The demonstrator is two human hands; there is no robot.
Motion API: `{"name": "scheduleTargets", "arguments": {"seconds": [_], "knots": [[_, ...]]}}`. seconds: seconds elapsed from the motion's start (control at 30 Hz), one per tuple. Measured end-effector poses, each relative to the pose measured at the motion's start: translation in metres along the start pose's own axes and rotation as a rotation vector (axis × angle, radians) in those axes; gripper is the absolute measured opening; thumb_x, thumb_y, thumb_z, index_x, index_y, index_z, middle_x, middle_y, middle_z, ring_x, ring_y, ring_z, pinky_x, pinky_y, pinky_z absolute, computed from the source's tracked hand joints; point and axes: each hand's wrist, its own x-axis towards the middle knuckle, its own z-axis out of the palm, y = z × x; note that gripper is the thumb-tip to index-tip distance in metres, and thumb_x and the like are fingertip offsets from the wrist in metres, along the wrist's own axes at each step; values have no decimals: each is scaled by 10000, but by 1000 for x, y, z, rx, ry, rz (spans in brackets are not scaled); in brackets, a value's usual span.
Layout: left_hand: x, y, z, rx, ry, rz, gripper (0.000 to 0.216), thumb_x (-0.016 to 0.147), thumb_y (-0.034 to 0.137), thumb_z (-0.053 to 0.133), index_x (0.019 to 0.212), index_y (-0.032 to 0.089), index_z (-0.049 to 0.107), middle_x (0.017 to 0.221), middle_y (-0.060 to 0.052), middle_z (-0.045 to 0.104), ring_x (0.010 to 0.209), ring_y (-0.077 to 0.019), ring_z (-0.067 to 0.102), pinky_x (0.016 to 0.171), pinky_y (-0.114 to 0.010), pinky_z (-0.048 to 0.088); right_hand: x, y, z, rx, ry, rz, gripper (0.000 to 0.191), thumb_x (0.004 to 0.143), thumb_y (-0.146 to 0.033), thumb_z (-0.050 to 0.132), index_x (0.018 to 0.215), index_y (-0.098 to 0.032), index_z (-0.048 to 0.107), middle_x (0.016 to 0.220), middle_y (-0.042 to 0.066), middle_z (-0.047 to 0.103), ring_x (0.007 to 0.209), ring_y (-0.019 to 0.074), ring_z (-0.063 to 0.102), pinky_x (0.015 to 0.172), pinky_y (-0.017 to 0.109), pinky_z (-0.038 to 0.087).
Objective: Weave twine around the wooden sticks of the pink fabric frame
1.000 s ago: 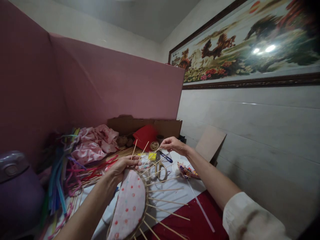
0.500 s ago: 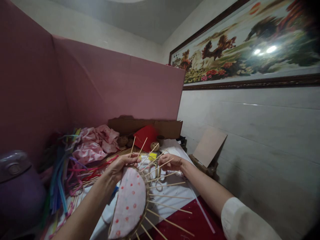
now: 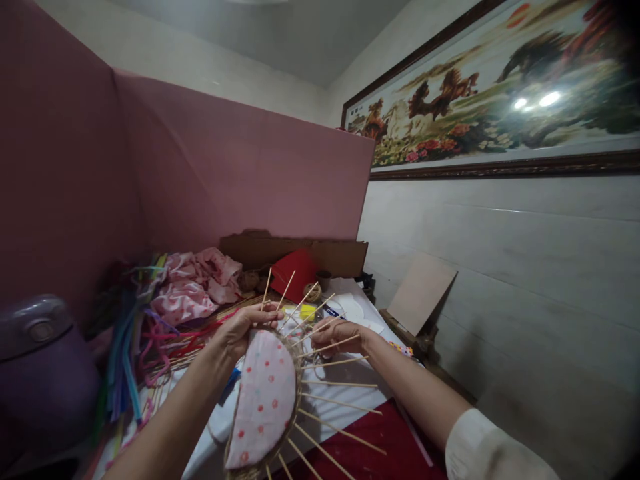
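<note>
My left hand (image 3: pixel 245 325) grips the top edge of a round woven base (image 3: pixel 263 400) covered in pink dotted cloth, held upright on its edge. Thin rattan spokes (image 3: pixel 335 433) stick out from its rim like rays. My right hand (image 3: pixel 336 331) is just right of the base's top, behind the spokes, fingers curled among them; what they pinch is too thin to make out.
Behind the hands lie a yellow block (image 3: pixel 306 311), a twine ball (image 3: pixel 313 291), a red object (image 3: pixel 295 272), pink cloth (image 3: pixel 193 287) and coloured strips (image 3: pixel 135 333). A pink partition (image 3: pixel 225 180), a purple appliance (image 3: pixel 40 373) and a leaning board (image 3: pixel 421 293) surround the table (image 3: pixel 350 393).
My right hand has come down from the far side of the table to the top of the woven base. My left hand has kept its hold; the base has tilted slightly.
</note>
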Motion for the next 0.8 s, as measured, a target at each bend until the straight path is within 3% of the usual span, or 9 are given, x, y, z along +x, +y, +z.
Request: {"name": "scheduleTargets", "arguments": {"seconds": [0.53, 0.7, 0.8], "knots": [[-2, 0, 4, -15, 6, -37, 210, 655, -36, 603, 819, 94, 594, 827, -99, 705, 484, -97, 609, 441, -175, 484, -6, -1, -9, 63, 104, -8, 241, 535, -257, 802, 599, -127, 610, 510, -34, 559, 450, 63, 474, 445, 189, 326], [0, -4, 1, -20, -12, -88, 227, 719, 44, 612, 932, 113, 577, 788, -100, 709, 630, -201, 681, 592, -293, 553, -5, -2, -7, 67, 111, -20, 231, 521, -222, 790, 563, -130, 582, 461, -49, 505, 406, 37, 361, 395, 183, 209], [-1, -5, 0, 20, -32, -130, 323, 769, 159, 616, 1084, 152, 544, 797, -110, 712, 660, -241, 692, 542, -312, 545, -7, -2, -8, 71, 101, -23, 256, 512, -232, 796, 571, -139, 566, 471, -49, 493, 407, 35, 328, 393, 186, 181]]}}
